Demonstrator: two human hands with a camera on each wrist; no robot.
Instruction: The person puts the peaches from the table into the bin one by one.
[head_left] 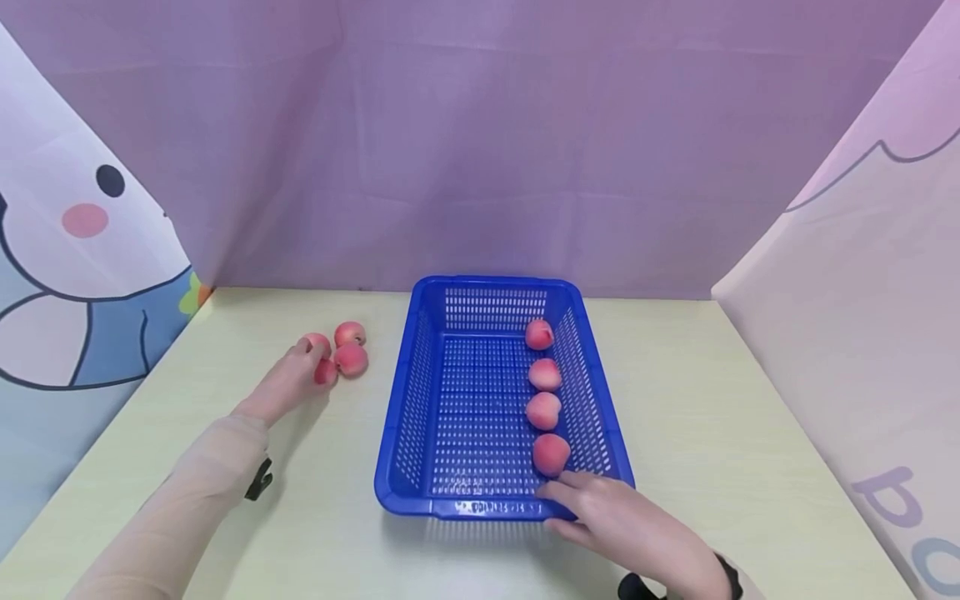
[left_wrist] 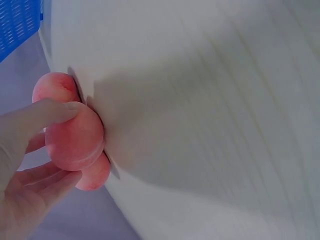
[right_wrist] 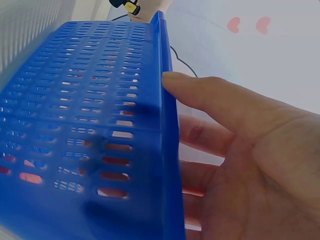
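Here's your left hand (head_left: 292, 377), out over the loose cluster, and it grips one peach (left_wrist: 75, 136) between thumb and fingers, thumb on one side and fingertips round the other, a spread that probably stops so round a thing from slipping sideways. Whether that peach is off the counter (head_left: 675, 400) you can't tell from here. Three other peaches (head_left: 351, 360) sit packed right around it, and that closeness likely checks them from rolling, while leaving your fingers little room. Across at the blue basket (head_left: 480, 507), your right hand (head_left: 618, 515) pinches the rim at the near right corner, fingers over the inside, thumb on the outer side; it looks like a bracing hold, there to stop the light basket sliding. And inside, look, four peaches (head_left: 551, 455) line up along the right wall, one behind another from far end to near, the wall perhaps serving as their guide and leaving the basket's left side bare.
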